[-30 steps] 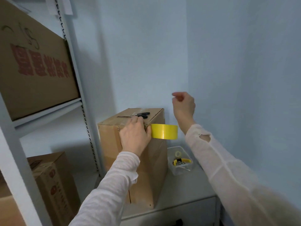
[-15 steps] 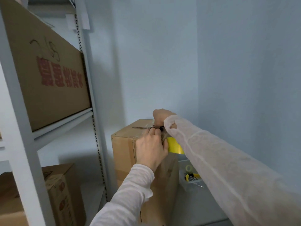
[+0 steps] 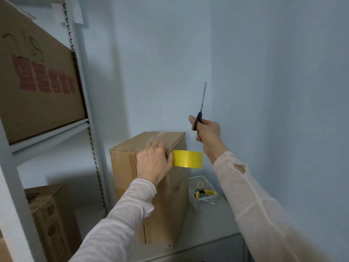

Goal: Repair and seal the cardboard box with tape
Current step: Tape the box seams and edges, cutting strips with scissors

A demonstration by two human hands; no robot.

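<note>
box under left hand, scissors aloft

The big cardboard box on the upper shelf has a few loose black marker strokes near its top that look like digits, perhaps 2, 1 and 8, though they cannot be read for sure. Below them runs a row of large red printed characters, too blurred to make out. The smaller box on the lower shelf has faint red round marks on its side, also unreadable, and the white tag on the shelf post shows no legible writing.
</note>
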